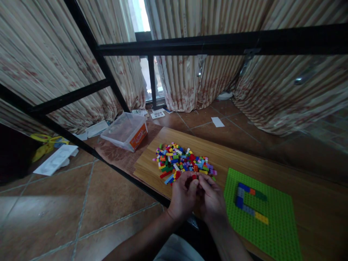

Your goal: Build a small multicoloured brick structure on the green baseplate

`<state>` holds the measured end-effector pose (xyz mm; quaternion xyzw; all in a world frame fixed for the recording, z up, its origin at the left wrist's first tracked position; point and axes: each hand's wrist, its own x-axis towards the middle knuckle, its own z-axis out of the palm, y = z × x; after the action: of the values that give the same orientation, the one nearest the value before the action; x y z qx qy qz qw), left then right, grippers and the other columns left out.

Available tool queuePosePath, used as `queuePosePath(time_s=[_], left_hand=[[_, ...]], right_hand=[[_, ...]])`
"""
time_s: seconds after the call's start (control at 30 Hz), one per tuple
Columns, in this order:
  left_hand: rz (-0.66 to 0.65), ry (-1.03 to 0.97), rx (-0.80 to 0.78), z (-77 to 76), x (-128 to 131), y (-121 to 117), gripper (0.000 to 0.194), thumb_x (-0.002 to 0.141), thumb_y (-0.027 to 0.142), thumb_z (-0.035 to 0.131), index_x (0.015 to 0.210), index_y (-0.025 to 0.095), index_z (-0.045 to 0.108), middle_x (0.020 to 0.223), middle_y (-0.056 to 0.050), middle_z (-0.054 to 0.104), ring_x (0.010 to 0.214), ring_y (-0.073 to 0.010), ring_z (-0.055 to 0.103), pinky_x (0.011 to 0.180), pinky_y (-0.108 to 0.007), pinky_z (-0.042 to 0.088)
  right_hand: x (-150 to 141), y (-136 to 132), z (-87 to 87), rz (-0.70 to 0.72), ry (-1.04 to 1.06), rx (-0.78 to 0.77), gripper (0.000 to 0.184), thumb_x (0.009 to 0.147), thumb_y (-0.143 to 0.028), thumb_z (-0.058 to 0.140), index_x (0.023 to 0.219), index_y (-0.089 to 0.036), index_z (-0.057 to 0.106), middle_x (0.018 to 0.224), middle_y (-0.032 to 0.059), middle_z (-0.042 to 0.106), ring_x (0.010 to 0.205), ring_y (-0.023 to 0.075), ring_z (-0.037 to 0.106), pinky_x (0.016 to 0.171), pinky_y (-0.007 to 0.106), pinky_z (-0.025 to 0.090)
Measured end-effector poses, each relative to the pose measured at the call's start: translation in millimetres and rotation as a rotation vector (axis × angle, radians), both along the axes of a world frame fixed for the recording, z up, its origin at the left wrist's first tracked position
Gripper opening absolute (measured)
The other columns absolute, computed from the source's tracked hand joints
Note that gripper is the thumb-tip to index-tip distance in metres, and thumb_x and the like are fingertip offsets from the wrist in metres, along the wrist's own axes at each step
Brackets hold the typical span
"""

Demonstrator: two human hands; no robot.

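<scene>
My left hand (183, 195) and my right hand (212, 195) meet in front of a heap of coloured toy bricks (179, 159). A small red brick (194, 177) shows between my left thumb and fingers. The fingertips of my right hand are pinched together right beside it; what they hold, if anything, is hidden. To the right of my hands lies a green baseplate (277, 232). On it stands a C-shaped row of bricks (240, 202) in blue, grey, orange, green and yellow.
A clear plastic box (122, 128) with an orange label stands at the wooden board's (217, 148) far left end. Black metal bars (190, 48) cross the view in front of striped curtains (179, 79). A white tray (56, 159) and papers (97, 128) lie on the tiled floor.
</scene>
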<state>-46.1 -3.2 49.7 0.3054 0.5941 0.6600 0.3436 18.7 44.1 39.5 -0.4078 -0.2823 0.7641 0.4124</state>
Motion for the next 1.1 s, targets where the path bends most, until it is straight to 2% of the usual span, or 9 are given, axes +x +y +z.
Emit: queuePosePath(time_s=[0.13,0.23,0.33,0.47,0.53,0.6,0.7,0.83,1.1], left_hand=[[-0.049,-0.141,0.023,1.5,-3,3,0.015,0.087,0.03,0.057,0.092,0.016,0.057,0.068,0.001,0.059,0.055,-0.0105,0.055,0.055,-0.023,0.048],[-0.087,-0.066,-0.004,2.1,-17,8,0.016,0.089,0.031,0.055,0.093,0.016,0.056,0.073,0.0,0.061,0.058,-0.0113,0.056,0.058,-0.024,0.049],[-0.114,0.275,-0.115,1.3,-40,15,0.012,0.089,0.026,0.054,0.094,0.017,0.058,0.078,-0.001,0.062,0.066,-0.0133,0.058,0.063,-0.024,0.048],[-0.155,0.837,-0.338,-0.1,-65,26,0.011,0.089,0.017,0.051,0.089,0.018,0.062,0.09,-0.005,0.063,0.08,-0.0168,0.06,0.078,-0.028,0.049],[-0.182,0.983,-0.431,-1.6,-69,30,0.016,0.09,0.015,0.048,0.093,0.018,0.064,0.094,-0.006,0.063,0.082,-0.0177,0.061,0.079,-0.029,0.049],[-0.216,1.067,-0.461,-4.3,-68,32,0.018,0.09,0.013,0.048,0.095,0.017,0.065,0.094,-0.008,0.064,0.085,-0.0183,0.061,0.079,-0.028,0.05],[-0.249,1.113,-0.408,-9.1,-64,33,0.019,0.088,0.01,0.049,0.095,0.017,0.066,0.092,-0.007,0.065,0.091,-0.019,0.06,0.081,-0.026,0.051],[-0.202,1.094,-0.364,-12.5,-64,33,0.019,0.088,0.011,0.049,0.095,0.016,0.066,0.097,-0.008,0.065,0.093,-0.019,0.06,0.085,-0.028,0.051],[-0.084,1.026,-0.291,-8.3,-87,37,0.024,0.089,0.012,0.049,0.071,0.017,0.064,0.087,-0.006,0.065,0.087,-0.0169,0.062,0.081,-0.026,0.05]], right_hand=[[-5,2,4.2,-0.01,0.007,-0.03,0.029,0.056,-0.038,0.084,0.076,-0.022,0.071,0.062,-0.0032,0.063,0.05,0.0087,0.049,0.047,0.022,0.039],[-7,14,3.6,-0.005,-0.016,0.052,0.029,0.06,-0.042,0.08,0.078,-0.022,0.071,0.061,-0.0039,0.06,0.051,0.0088,0.047,0.049,0.023,0.039],[-8,37,-3.8,0.052,-0.299,0.319,0.025,0.073,-0.043,0.069,0.084,-0.021,0.072,0.067,-0.0012,0.064,0.056,0.0126,0.053,0.055,0.026,0.043],[-14,64,-10.3,0.256,-0.879,0.782,0.018,0.082,-0.025,0.054,0.084,-0.021,0.072,0.087,0.0049,0.07,0.082,0.0204,0.064,0.077,0.034,0.048],[-19,68,-8.4,0.345,-1.065,0.964,0.022,0.082,-0.016,0.05,0.087,-0.02,0.071,0.093,0.0075,0.068,0.089,0.0213,0.064,0.084,0.034,0.047],[-25,69,-4.7,0.414,-1.146,1.082,0.026,0.082,-0.01,0.048,0.091,-0.018,0.071,0.095,0.0093,0.067,0.093,0.0216,0.063,0.088,0.034,0.046],[-27,67,-0.7,0.473,-1.14,1.155,0.03,0.08,-0.008,0.048,0.099,-0.016,0.07,0.099,0.0103,0.066,0.097,0.0224,0.062,0.091,0.034,0.045],[-22,67,-2.4,0.48,-1.062,1.164,0.033,0.078,-0.008,0.051,0.105,-0.015,0.069,0.104,0.01,0.067,0.099,0.0227,0.062,0.092,0.035,0.047],[-8,65,-7.9,0.384,-0.874,1.136,0.026,0.084,-0.023,0.05,0.102,-0.02,0.069,0.109,0.0081,0.067,0.099,0.0218,0.064,0.09,0.039,0.05]])
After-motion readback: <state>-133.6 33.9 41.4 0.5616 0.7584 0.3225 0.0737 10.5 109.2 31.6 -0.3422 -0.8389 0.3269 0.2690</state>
